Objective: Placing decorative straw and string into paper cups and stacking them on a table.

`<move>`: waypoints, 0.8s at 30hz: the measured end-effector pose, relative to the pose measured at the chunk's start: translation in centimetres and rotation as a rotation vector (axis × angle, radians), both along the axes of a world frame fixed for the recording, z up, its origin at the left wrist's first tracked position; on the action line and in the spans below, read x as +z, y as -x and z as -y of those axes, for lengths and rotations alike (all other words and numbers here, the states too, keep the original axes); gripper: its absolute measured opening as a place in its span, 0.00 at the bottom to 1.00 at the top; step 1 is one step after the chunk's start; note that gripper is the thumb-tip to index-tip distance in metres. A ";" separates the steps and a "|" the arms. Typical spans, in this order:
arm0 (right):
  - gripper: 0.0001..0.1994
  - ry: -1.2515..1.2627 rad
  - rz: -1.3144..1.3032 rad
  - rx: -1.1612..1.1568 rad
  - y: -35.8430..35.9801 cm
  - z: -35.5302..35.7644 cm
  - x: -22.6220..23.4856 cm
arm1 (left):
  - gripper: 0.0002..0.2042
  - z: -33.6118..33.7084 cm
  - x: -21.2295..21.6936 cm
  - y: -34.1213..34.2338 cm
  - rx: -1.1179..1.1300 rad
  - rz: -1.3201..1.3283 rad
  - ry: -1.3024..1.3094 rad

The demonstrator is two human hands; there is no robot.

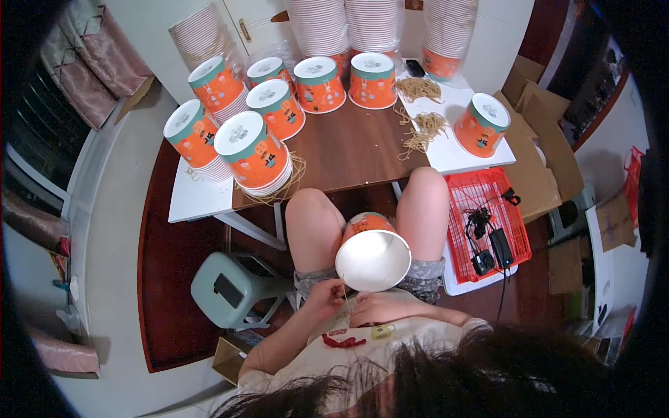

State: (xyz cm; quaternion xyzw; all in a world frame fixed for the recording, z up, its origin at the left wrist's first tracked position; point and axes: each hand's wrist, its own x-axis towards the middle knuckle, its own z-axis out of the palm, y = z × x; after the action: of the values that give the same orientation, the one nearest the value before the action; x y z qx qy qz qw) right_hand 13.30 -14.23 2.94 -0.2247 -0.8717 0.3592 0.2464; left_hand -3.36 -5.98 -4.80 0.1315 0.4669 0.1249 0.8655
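An orange paper bucket (373, 258) with a white inside sits tilted between my knees, its open mouth facing up at me. My left hand (324, 289) is at the bucket's lower left rim, fingers pinched on a thin tan rubber band (344, 296) that runs down from the rim. My right hand (380, 308) lies just below the rim, against my lap, fingers curled; the band seems to reach it, but its grip is hard to make out. A red and a yellow small item (345, 341) rest on my shirt.
A brown table (348, 150) ahead holds several upturned orange buckets (252, 150), tall stacks of them at the back, and piles of rubber bands (421, 125). One bucket (482, 124) stands at the right. A red wire basket (484, 216) is by my right knee, a green stool (233, 289) at left.
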 end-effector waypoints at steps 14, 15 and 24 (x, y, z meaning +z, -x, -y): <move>0.11 -0.190 0.101 -0.294 -2.2 0.6 6.3 | 0.16 -4.2 3.1 -0.3 -0.821 -0.343 -1.314; 0.12 -0.191 0.151 -0.280 -2.3 0.5 6.4 | 0.15 -5.4 1.8 -0.1 -0.873 -0.310 -1.408; 0.11 -0.262 0.284 -0.312 -1.9 -0.8 9.1 | 0.10 -7.8 5.5 -2.8 -0.869 -0.427 -1.720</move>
State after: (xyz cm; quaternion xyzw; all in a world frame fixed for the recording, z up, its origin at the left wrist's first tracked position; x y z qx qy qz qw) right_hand 15.24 -13.45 12.03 -0.3708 -0.8915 0.1656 0.2006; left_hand -0.58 1.80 0.70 0.8958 0.2743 0.0665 0.3432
